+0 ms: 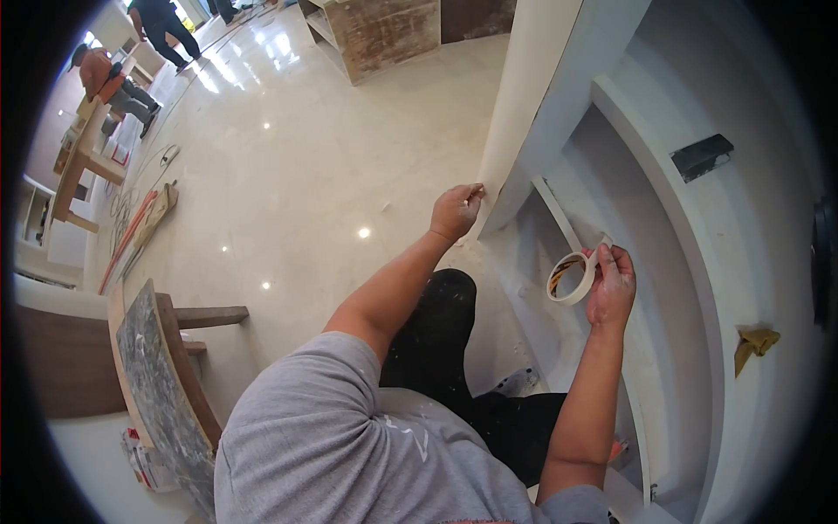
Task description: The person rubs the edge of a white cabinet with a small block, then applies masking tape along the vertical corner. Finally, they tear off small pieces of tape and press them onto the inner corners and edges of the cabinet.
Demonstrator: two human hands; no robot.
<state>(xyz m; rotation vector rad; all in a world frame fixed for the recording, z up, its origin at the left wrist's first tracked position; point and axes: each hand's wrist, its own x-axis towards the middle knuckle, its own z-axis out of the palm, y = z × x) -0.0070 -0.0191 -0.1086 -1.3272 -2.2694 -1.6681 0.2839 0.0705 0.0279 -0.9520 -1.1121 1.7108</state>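
A roll of white tape (572, 279) hangs from my right hand (614, 286), whose fingers are wrapped round its right edge, in front of the white shelving (628, 166). My left hand (457, 212) is closed in a pinch beside the lower edge of the upright white panel (532, 96). What its fingertips hold, if anything, is too small to make out. My black-clad knee is bent below and between both hands.
A wooden cabinet (393, 39) stands at the top. A stone-topped bench (161, 375) is at the lower left, with hoses (131, 236) on the floor beyond. One person (105, 79) leans at a wooden table; others stand farther back.
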